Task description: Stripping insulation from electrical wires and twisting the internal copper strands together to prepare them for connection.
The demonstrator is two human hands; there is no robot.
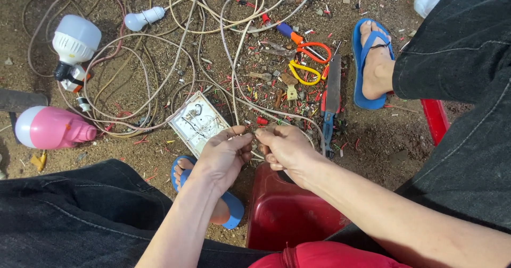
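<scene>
So the person is sitting low over a dirt floor (383, 145), knees apart in dark jeans, and both hands are meeting in the middle of the view. The left hand (226, 153) and the right hand (285, 146) are pinching the same thin pale wire (250, 135) between thumb and fingertips, knuckles nearly touching, so both are gripping that wire and nothing else. The wire is sitting right between the two hands, just above a red plastic stool (282, 209) and just near-right of a white switch board (197, 121) that's lying face up on the ground with small wires showing on it.

Feet are resting in blue flip-flops: one (233, 210) is tucked under the left wrist, the other (367, 60) is out on the far right.

Stuff lying around: a pink bulb-shaped lamp (50, 127) at the left edge, a white lamp (74, 42) further back on the left, and a smaller white bulb (141, 19) beyond that. Long pale cables (175, 71) are looping all over the far half of the floor. Near the middle-right there's a pair of scissors with yellow and orange handles (304, 60), and a pair of pliers with red and blue grips (331, 95) just beside them. Tiny red and yellow wire scraps (266, 95) are littering the dirt around the tools.
</scene>
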